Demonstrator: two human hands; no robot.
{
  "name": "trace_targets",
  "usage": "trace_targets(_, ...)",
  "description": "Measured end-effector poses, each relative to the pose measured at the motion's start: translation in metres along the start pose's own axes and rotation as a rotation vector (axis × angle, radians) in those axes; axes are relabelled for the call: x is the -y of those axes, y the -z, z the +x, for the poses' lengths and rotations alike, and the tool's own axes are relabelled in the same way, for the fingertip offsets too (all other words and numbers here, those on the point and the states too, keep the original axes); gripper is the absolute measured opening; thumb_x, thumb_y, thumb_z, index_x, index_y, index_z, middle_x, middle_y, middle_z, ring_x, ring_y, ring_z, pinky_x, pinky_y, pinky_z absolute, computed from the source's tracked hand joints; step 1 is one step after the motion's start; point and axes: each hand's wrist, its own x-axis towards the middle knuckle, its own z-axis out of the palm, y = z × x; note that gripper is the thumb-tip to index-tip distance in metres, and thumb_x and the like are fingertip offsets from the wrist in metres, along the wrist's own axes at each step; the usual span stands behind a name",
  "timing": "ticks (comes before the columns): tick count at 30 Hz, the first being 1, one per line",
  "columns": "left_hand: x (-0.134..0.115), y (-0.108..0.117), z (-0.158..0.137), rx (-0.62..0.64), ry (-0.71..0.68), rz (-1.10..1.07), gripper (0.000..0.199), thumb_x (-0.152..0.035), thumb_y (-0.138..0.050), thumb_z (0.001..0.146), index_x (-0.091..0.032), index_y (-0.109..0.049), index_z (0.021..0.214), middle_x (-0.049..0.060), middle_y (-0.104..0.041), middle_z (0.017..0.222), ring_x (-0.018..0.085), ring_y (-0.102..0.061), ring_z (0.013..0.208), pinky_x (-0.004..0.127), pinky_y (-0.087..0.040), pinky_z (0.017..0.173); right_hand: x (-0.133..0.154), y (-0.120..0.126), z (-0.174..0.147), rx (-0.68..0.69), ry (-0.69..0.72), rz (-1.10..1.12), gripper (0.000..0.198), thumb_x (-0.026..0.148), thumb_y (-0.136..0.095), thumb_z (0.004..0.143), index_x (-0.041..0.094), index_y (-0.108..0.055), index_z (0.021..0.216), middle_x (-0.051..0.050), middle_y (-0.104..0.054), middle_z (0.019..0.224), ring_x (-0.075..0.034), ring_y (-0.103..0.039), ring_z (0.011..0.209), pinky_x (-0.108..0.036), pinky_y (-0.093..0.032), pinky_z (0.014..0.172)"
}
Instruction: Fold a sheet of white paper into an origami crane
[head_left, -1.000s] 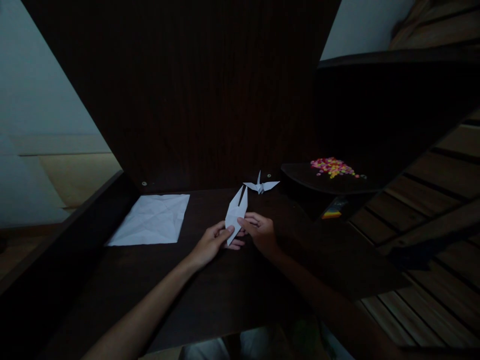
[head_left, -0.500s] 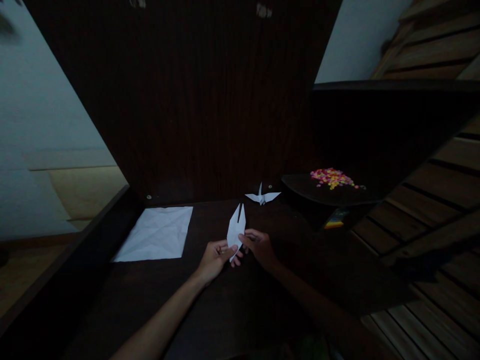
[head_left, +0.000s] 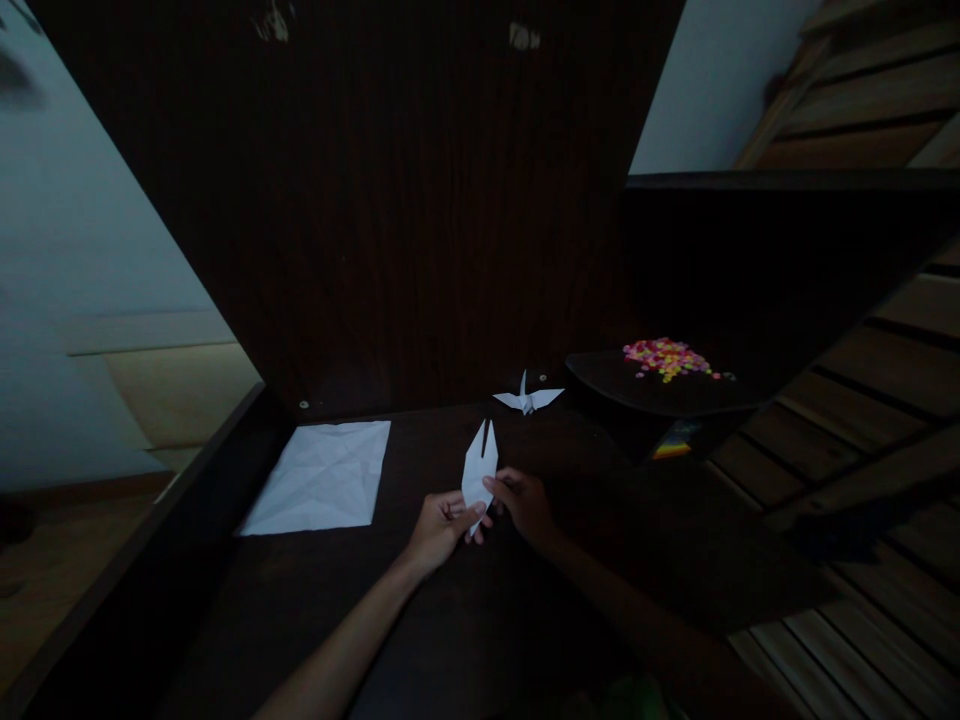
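A white folded paper (head_left: 478, 472), long and pointed with a narrow slit between its two upper tips, is held above the dark table. My left hand (head_left: 442, 527) pinches its lower left part, thumb on the front and fingers behind. On the right edge, my right hand (head_left: 523, 502) grips the same paper between thumb and fingers. Beyond the hands stands a white paper crane (head_left: 528, 400) with its wings spread. To the left lies a flat, creased white sheet of paper (head_left: 319, 478).
The dark table (head_left: 420, 640) backs onto a tall wooden panel (head_left: 420, 220). A small rounded shelf (head_left: 600, 375) at the right carries a pile of colourful small pieces (head_left: 667, 357). A raised side edge (head_left: 150, 530) borders the table's left.
The folded paper and both hands appear slightly further right and lower, while the whole view has shifted a little. Both hands keep their grip on the paper.
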Motion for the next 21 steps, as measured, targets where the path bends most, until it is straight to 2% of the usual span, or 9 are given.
trace_targets(8,0.0016,-0.0009,-0.0003,-0.027,0.037,-0.037,0.035,-0.044,-0.073,0.069,-0.01,-0.069,0.074,0.008,-0.068,0.067,0.011,-0.055,0.048,0.022,-0.039,0.048,0.0038,0.0,-0.0003,0.026,-0.006,-0.013,0.03,0.042,-0.058,0.074,0.018,-0.055,0.056,0.005,-0.045,0.043,-0.009,-0.041,0.042,-0.021,-0.033,0.045)
trace_targets(13,-0.0015,-0.0007,0.0,-0.08,0.055,-0.074,0.037,-0.045,-0.073,0.068,-0.011,-0.068,0.081,0.005,-0.068,0.069,0.015,-0.059,0.058,0.026,-0.045,0.057,-0.0004,-0.0005,-0.0018,0.069,-0.011,0.033,0.032,0.043,-0.059,0.074,0.017,-0.053,0.055,0.006,-0.041,0.043,-0.008,-0.038,0.043,-0.022,-0.029,0.046)
trace_targets(17,-0.0015,0.0021,0.0021,-0.232,-0.037,0.016,0.038,-0.05,-0.067,0.072,-0.013,-0.064,0.069,0.0,-0.063,0.062,0.015,-0.057,0.061,0.024,-0.042,0.059,0.0005,-0.0023,-0.0048,0.123,-0.049,0.068,0.03,0.042,-0.061,0.072,0.017,-0.055,0.056,0.006,-0.043,0.044,-0.008,-0.037,0.043,-0.022,-0.028,0.045)
trace_targets(21,0.0008,0.0032,0.0025,-0.232,-0.054,0.008,0.039,-0.05,-0.069,0.07,-0.014,-0.06,0.063,-0.002,-0.057,0.056,0.012,-0.052,0.056,0.022,-0.038,0.055,0.0046,-0.0023,-0.0058,0.143,-0.108,0.103,0.029,0.041,-0.062,0.069,0.017,-0.055,0.055,0.005,-0.046,0.043,-0.008,-0.038,0.041,-0.021,-0.027,0.043)
